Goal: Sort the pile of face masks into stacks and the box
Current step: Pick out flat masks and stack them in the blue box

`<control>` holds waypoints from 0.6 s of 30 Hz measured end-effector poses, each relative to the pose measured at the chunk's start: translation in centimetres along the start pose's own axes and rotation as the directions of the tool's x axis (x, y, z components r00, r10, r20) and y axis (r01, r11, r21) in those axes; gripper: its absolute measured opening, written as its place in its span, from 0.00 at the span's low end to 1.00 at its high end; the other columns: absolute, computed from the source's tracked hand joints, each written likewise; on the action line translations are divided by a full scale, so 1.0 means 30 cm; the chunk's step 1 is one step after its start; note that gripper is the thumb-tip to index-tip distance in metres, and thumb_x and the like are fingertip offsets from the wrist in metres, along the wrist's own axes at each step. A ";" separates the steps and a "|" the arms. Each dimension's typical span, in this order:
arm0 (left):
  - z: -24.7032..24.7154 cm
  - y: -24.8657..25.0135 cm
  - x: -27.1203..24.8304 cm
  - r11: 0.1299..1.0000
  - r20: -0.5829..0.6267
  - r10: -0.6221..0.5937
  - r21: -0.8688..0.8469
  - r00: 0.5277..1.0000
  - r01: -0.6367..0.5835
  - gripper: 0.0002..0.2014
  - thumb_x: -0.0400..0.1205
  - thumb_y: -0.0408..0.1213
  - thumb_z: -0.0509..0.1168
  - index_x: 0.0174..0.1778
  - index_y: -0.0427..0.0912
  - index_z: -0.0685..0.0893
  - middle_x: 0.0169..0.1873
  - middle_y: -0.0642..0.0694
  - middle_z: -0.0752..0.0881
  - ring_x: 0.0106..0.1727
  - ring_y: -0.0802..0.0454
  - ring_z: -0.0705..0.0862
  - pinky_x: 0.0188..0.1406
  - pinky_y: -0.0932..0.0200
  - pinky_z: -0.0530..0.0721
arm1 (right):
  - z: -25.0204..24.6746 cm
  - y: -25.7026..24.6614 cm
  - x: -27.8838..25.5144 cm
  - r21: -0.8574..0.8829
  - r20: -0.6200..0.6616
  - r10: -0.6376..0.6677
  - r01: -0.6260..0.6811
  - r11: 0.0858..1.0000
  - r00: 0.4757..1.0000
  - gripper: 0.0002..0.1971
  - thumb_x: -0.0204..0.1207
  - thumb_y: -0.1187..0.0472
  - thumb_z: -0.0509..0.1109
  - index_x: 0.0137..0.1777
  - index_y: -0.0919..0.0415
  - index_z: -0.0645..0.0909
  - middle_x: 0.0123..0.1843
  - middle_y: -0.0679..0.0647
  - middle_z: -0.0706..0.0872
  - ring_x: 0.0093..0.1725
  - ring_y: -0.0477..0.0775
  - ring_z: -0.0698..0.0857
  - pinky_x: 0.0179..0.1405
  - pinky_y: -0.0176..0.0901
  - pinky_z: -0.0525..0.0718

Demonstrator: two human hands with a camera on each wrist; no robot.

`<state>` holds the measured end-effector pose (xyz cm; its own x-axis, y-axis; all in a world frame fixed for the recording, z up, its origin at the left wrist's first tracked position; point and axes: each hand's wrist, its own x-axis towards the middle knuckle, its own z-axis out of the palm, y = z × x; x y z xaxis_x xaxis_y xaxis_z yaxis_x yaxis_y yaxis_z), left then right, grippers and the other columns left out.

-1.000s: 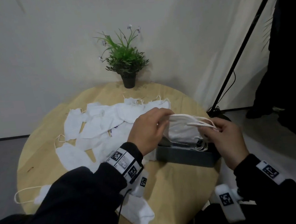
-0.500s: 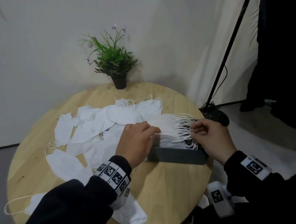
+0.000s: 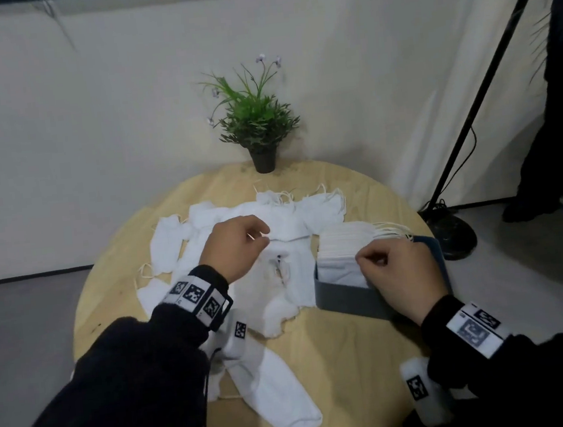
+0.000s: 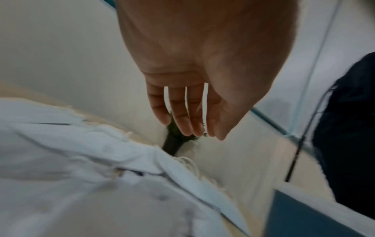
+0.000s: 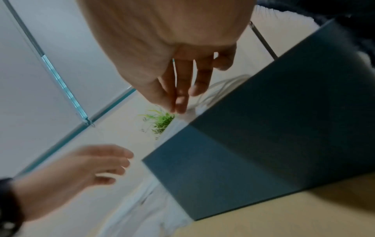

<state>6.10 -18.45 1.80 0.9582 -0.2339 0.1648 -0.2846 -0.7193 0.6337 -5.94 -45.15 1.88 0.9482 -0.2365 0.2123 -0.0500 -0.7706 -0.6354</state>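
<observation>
Now both hands hover low over the round table (image 3: 322, 364), one above the loose masks, one at the box.

Left hand (image 3: 233, 249), centre frame, hangs over the scattered pile of masks (image 3: 285, 226), fingers (image 4: 180, 115) relaxed, nearly straight, holding nothing. Right hand (image 3: 399, 270), centre right, rests loosely curled at the grey box (image 3: 346, 298); whether it pinches anything is unclear. The stack of masks (image 3: 348, 244) in the box runs lengthwise, ear loops pointing right.

Loose white fabric face masks (image 3: 268, 235) lay scattered across the left and middle; a neat white mask stack (image 3: 342, 252) stood upright in the grey rectangular box (image 3: 350, 298), right.
</observation>
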 end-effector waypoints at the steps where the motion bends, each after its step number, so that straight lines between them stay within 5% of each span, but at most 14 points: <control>1: -0.020 -0.055 0.022 0.998 0.014 -0.058 0.034 0.998 0.057 0.06 0.82 0.41 0.73 0.53 0.54 0.89 0.47 0.57 0.89 0.49 0.55 0.87 0.53 0.53 0.86 | 0.006 -0.026 0.001 0.084 -0.029 -0.004 0.006 0.996 1.000 0.06 0.76 0.61 0.76 0.41 0.49 0.92 0.38 0.42 0.92 0.42 0.43 0.89 0.50 0.44 0.88; 6: -0.062 -0.323 0.087 0.928 0.050 -0.278 0.271 0.959 0.255 0.28 0.79 0.47 0.76 0.76 0.51 0.80 0.73 0.45 0.81 0.70 0.45 0.82 0.69 0.50 0.80 | 0.109 -0.209 -0.035 0.520 -0.009 -0.048 0.046 0.853 0.999 0.08 0.77 0.67 0.77 0.40 0.53 0.91 0.36 0.48 0.91 0.38 0.52 0.87 0.41 0.41 0.83; 9: -0.043 -0.395 0.087 0.893 0.106 -0.304 0.376 0.947 0.245 0.42 0.77 0.48 0.76 0.87 0.61 0.65 0.85 0.43 0.67 0.81 0.40 0.72 0.76 0.41 0.76 | 0.213 -0.271 -0.032 0.580 0.082 -0.068 0.008 0.815 0.994 0.08 0.77 0.66 0.77 0.39 0.55 0.91 0.38 0.47 0.93 0.40 0.50 0.87 0.44 0.40 0.83; 11: -0.025 -0.410 0.094 0.873 0.161 -0.312 0.438 0.937 0.215 0.42 0.79 0.48 0.72 0.87 0.67 0.59 0.88 0.43 0.61 0.82 0.38 0.70 0.77 0.40 0.76 | 0.276 -0.298 -0.018 0.590 0.155 -0.037 -0.062 0.805 0.987 0.08 0.77 0.65 0.77 0.38 0.54 0.91 0.38 0.47 0.92 0.39 0.48 0.87 0.44 0.43 0.85; 14: -0.018 -0.404 0.113 0.841 0.212 -0.275 0.526 0.938 0.128 0.29 0.81 0.51 0.65 0.80 0.68 0.70 0.78 0.44 0.76 0.72 0.40 0.79 0.67 0.46 0.80 | 0.349 -0.330 0.005 0.584 0.214 0.010 -0.136 0.800 0.977 0.09 0.78 0.64 0.76 0.37 0.53 0.92 0.35 0.44 0.91 0.37 0.45 0.87 0.45 0.44 0.86; 18: -0.049 -0.355 0.097 0.799 0.085 -0.200 0.591 0.976 0.112 0.15 0.83 0.45 0.59 0.63 0.57 0.86 0.53 0.47 0.89 0.51 0.44 0.86 0.46 0.53 0.81 | 0.395 -0.358 0.026 0.587 0.254 0.048 -0.194 0.786 0.966 0.08 0.78 0.61 0.75 0.38 0.51 0.92 0.37 0.45 0.92 0.39 0.48 0.88 0.41 0.44 0.84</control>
<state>11.97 -10.51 -3.35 0.9897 -0.1403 -0.0301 -0.1376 -0.9874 0.0785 -0.96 -30.05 0.08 0.9932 -0.1153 -0.0142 -0.0385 -0.2121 -0.9765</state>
